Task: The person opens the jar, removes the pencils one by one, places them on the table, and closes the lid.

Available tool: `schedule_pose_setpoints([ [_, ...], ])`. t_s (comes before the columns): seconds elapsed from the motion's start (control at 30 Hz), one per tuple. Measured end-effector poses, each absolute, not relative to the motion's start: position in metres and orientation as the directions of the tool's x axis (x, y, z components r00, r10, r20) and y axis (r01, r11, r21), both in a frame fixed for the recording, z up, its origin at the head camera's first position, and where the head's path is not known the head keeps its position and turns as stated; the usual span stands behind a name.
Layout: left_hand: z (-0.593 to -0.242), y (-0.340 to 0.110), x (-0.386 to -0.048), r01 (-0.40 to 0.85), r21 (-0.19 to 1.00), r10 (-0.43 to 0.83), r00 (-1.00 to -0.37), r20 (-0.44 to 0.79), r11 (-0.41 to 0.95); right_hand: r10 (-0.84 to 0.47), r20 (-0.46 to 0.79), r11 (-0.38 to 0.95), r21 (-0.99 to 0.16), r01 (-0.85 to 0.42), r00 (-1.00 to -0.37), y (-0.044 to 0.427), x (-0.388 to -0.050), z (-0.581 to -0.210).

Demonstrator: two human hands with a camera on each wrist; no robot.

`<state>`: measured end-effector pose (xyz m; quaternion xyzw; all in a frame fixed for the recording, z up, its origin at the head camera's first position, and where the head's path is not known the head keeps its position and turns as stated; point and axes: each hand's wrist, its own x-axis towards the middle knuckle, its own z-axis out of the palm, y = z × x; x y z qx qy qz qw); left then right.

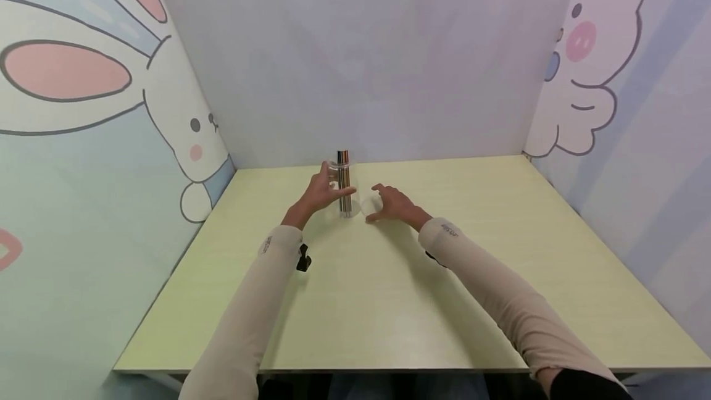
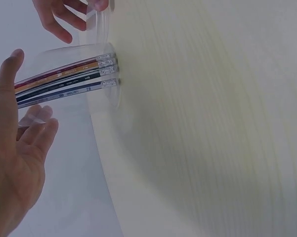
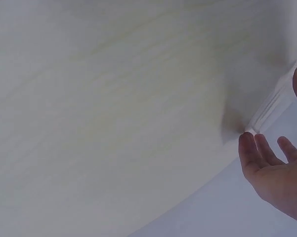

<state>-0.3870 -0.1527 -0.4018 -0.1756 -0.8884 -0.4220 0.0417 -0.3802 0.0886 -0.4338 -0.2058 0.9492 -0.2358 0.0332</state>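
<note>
Near the back of the table, a clear plastic cylinder [image 2: 113, 96] stands with several pencils [image 1: 344, 193] upright in it. In the left wrist view their metal ends point down to its base. My left hand [image 1: 319, 192] is round the cylinder, thumb across the near side and fingers at the far left; the fingertips show through the plastic. Just right of it, a clear round lid-like piece [image 1: 371, 205] sits on the table. My right hand [image 1: 395, 203] holds it between thumb and fingers, seen partly in the right wrist view.
The pale yellow table [image 1: 355, 301] meets a plain back wall [image 1: 366, 60]. Side walls carry cartoon animals, a rabbit [image 1: 166, 110] on the left. A black strap part [image 1: 303, 259] hangs under the left wrist.
</note>
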Motion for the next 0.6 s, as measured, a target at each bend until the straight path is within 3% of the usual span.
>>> schedule_pose_setpoints([
  [0.6, -0.403, -0.155, -0.391, 0.335, 0.752, 0.29, -0.936, 0.198, 0.568, -0.445, 0.177, 0.757, -0.449, -0.474, -0.878, 0.097, -0.397, -0.363],
])
